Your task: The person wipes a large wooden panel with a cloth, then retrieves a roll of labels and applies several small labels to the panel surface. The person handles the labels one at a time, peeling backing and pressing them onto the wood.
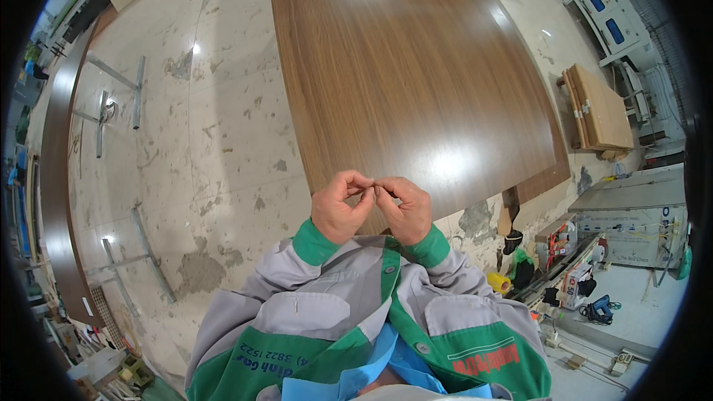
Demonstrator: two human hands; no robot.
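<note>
My left hand (340, 206) and my right hand (403, 209) meet in front of my chest, with the thumb and fingertips of each pinched together. What they pinch, if anything, is too small to make out. Both hands are above the near edge of a large brown wood-grain panel (394, 82), which stretches away ahead of me. Grey sleeves with green cuffs cover my forearms. Bright light reflects off the panel's glossy surface.
A second dark brown panel (62, 200) stands along the left, near metal support legs (138, 93). The tiled floor (230, 104) is stained. At right are stacked wooden boards (596, 110), a yellow roll (498, 283), a blue power tool (600, 309) and a white machine (605, 11).
</note>
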